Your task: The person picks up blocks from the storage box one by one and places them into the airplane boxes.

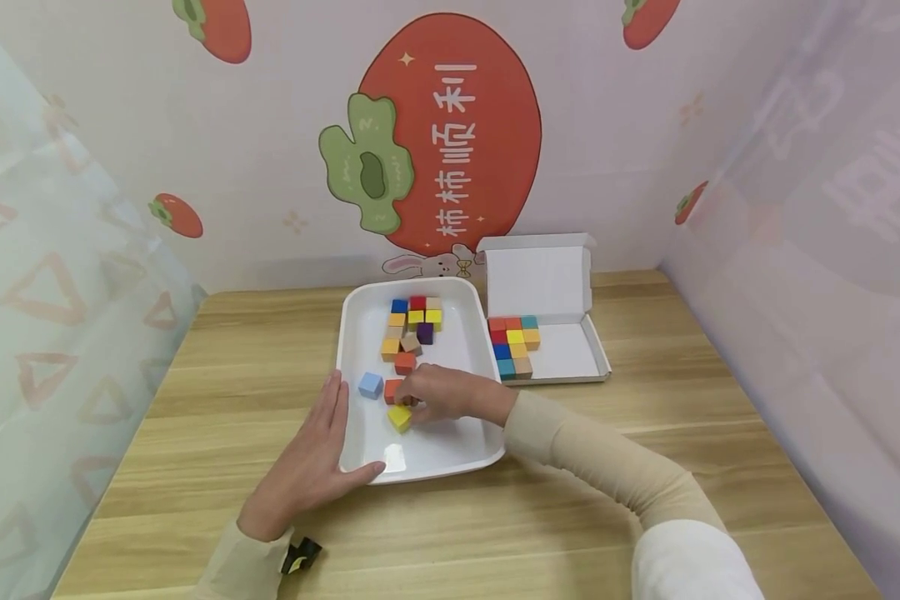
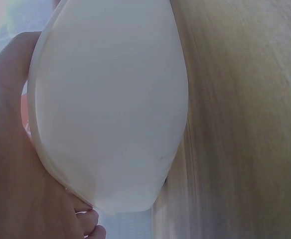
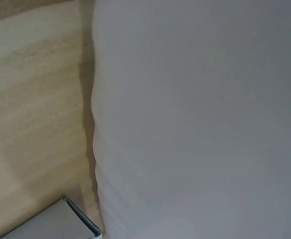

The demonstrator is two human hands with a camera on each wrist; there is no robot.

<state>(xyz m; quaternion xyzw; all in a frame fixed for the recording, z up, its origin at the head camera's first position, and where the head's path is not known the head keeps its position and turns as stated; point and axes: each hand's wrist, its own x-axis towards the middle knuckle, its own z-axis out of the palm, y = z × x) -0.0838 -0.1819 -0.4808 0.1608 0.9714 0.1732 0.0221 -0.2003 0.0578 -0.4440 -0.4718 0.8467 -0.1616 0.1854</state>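
Note:
A white tray (image 1: 450, 467) lies on the wooden table with coloured cubes in it. My left hand (image 1: 307, 458) rests at its near left corner, fingers straight along the left rim, thumb at the front rim. In the left wrist view the same hand (image 2: 16, 149) lies against the tray's wall (image 2: 110, 109). Inside the tray my right hand (image 1: 442, 393) reaches down with curled fingers, beside a red cube (image 1: 392, 390) and a yellow cube (image 1: 400, 419). Whether it pinches a cube is hidden. A light blue cube (image 1: 371, 385) sits to the left.
Several more cubes (image 1: 397, 320) stand grouped at the tray's far end. Right of the tray is an opened white box (image 1: 570, 350), its left part filled with rows of cubes (image 1: 515, 337). A small black object (image 1: 300, 556) lies by my left sleeve. Printed cloth surrounds the table.

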